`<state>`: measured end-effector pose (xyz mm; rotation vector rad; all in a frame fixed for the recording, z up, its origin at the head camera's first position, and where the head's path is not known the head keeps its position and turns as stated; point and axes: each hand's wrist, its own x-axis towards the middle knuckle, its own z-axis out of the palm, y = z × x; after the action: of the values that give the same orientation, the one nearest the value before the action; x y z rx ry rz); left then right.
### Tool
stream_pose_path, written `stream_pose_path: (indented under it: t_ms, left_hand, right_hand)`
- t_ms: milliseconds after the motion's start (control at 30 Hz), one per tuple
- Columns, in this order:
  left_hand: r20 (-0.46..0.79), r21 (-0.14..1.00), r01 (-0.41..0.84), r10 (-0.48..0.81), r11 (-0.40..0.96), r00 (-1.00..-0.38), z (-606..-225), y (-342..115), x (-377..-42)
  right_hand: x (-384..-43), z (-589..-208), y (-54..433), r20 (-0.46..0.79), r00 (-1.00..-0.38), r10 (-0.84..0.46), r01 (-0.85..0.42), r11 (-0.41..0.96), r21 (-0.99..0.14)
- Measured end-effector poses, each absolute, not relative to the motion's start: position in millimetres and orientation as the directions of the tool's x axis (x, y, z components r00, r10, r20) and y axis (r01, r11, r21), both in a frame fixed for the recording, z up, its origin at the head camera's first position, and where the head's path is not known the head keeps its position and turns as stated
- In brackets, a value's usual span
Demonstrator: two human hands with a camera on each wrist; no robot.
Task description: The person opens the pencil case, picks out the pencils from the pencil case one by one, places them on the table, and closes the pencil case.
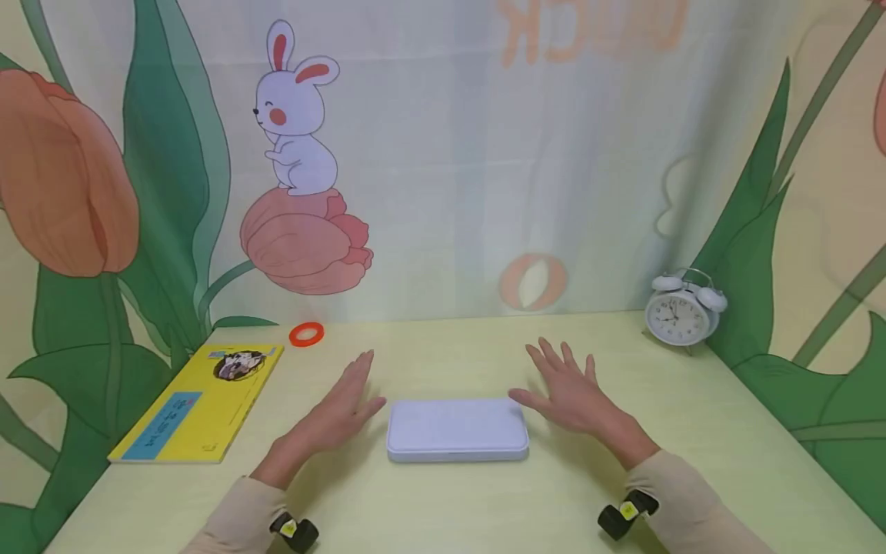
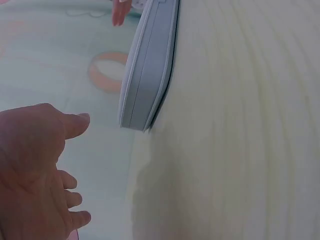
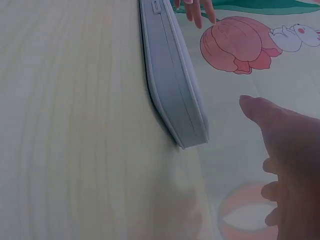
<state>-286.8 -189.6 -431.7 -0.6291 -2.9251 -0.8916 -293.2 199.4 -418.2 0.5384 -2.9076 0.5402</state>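
A pale lavender zippered case (image 1: 457, 429) lies flat on the table, its zip pull (image 3: 156, 6) showing on the near side in the right wrist view. To its left, my left hand (image 1: 341, 408) hovers with straight fingers, the thumb pointing toward the case's left end. My right hand (image 1: 569, 391) is at the other side, fingers spread and thumb tip close to the case's upper right corner. Both hands hold nothing. In the left wrist view a gap shows between the left thumb (image 2: 76, 125) and the case (image 2: 145, 75).
A yellow book (image 1: 201, 404) with a blue label lies at the left edge of the table (image 1: 457, 508). Behind it is an orange-red ring (image 1: 307, 334). At the back right stands a white twin-bell alarm clock (image 1: 681, 312). A printed curtain (image 1: 429, 169) hangs along the back.
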Motion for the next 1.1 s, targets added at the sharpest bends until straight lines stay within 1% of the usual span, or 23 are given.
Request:
stream_pose_path:
  t_ms: [133, 300, 500, 600, 700, 833, 1100]
  left_hand:
    - [0.095, 0.624, 0.388, 0.427, 0.679, -0.899, -430.2, -184.9, -284.0]
    - [0.05, 0.703, 0.375, 0.485, 0.604, -0.873, -426.3, -177.1, -281.3]
    - [0.038, 0.719, 0.376, 0.507, 0.585, -0.861, -430.1, -170.9, -278.1]
    - [0.024, 0.735, 0.356, 0.503, 0.577, -0.864, -432.5, -168.5, -276.9]
    - [0.022, 0.745, 0.361, 0.52, 0.561, -0.854, -435.1, -166.0, -276.6]
    - [0.034, 0.739, 0.395, 0.556, 0.545, -0.831, -437.1, -163.1, -277.0]
    - [0.04, 0.717, 0.424, 0.575, 0.553, -0.817, -440.0, -160.8, -278.2]
  right_hand:
    - [-291.7, -417.9, 195.2, 0.212, -0.907, -0.363, -0.416, 0.848, -0.328]
    - [-291.3, -417.5, 191.3, 0.211, -0.881, -0.423, -0.473, 0.784, -0.401]
    - [-290.4, -423.2, 182.8, 0.174, -0.83, -0.53, -0.542, 0.689, -0.482]
    - [-288.4, -424.5, 177.6, 0.161, -0.805, -0.571, -0.564, 0.654, -0.504]
    - [-286.8, -425.9, 173.6, 0.137, -0.788, -0.6, -0.573, 0.635, -0.518]
    - [-287.3, -427.9, 170.1, 0.103, -0.784, -0.612, -0.566, 0.638, -0.523]
    - [-290.7, -430.7, 166.9, 0.047, -0.775, -0.63, -0.554, 0.643, -0.529]
